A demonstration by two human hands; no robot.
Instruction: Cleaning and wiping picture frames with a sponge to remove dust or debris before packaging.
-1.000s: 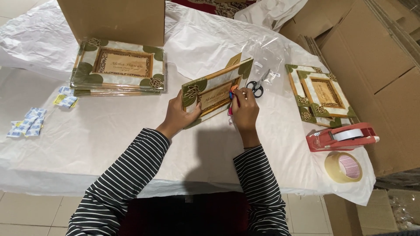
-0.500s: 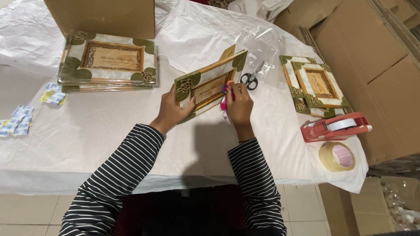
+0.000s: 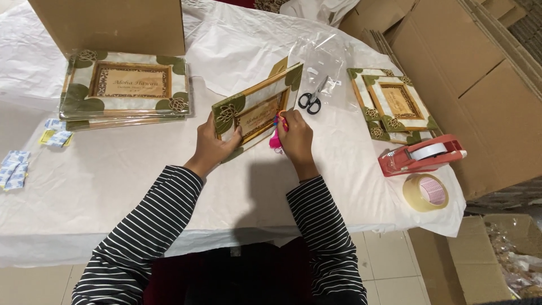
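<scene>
Left hand [image 3: 213,144] grips the picture frame [image 3: 257,110] tilted up off the worktop [image 3: 141,169]; right hand [image 3: 294,138] pinches a pink tool [image 3: 276,135] at its lower edge. Risk: one-corner hold lets the frame twist, tool slips and scratches it.

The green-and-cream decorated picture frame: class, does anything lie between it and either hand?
Nothing visible does. The left hand grips the green-and-cream decorated picture frame at its lower left edge; the right hand, holding a pink tool, touches its lower right.

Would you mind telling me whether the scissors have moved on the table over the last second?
No: the scissors lie as before beside the frame stack.
</scene>
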